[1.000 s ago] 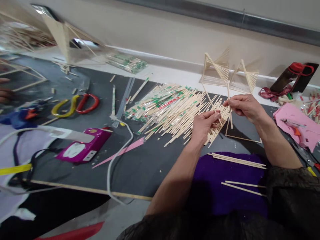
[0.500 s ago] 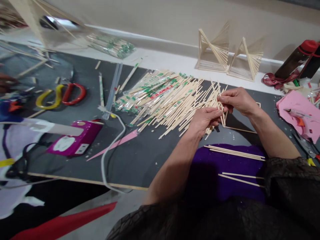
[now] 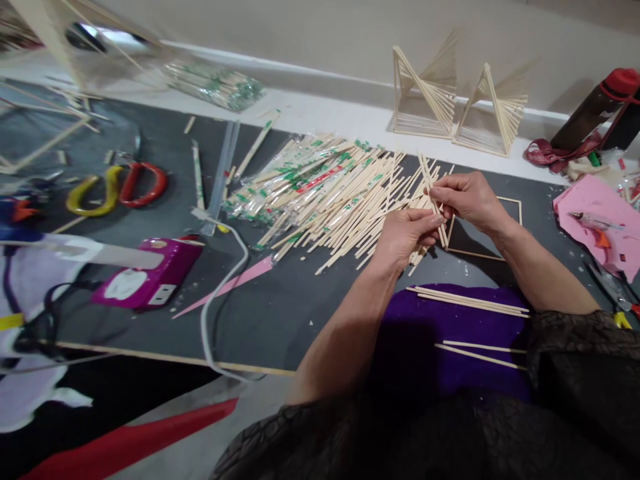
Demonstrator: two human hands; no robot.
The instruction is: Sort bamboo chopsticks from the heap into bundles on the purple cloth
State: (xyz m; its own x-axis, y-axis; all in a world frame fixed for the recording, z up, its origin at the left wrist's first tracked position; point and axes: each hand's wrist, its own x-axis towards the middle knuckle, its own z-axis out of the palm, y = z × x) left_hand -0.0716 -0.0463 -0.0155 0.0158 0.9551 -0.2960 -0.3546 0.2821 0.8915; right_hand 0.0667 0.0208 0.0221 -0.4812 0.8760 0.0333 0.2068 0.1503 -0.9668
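My left hand [image 3: 407,233] is closed on the lower part of some thin wooden sticks [image 3: 429,175] at the right end of a big stick pile [image 3: 345,207]. My right hand [image 3: 463,197] pinches the same sticks a little higher, close beside my left fingers. The exact number of sticks held is hard to tell. Partly behind my right hand and wrist, a square stick frame [image 3: 521,213] lies flat on the dark table. Several loose sticks [image 3: 470,302] rest on the purple cloth [image 3: 415,320] over my lap.
Two twisted stick models [image 3: 425,100] stand on the white ledge [image 3: 360,123]. To the left are red-handled scissors [image 3: 145,185], a yellow handle [image 3: 95,193], a purple power strip [image 3: 150,273] and a white cable [image 3: 205,320]. A glue gun [image 3: 595,223] lies on pink material [image 3: 575,200] at right, near a bottle [image 3: 590,113].
The view has shifted slightly. Both hands stay on the sticks, which now lean more to the left at their upper ends; more of the square frame shows.
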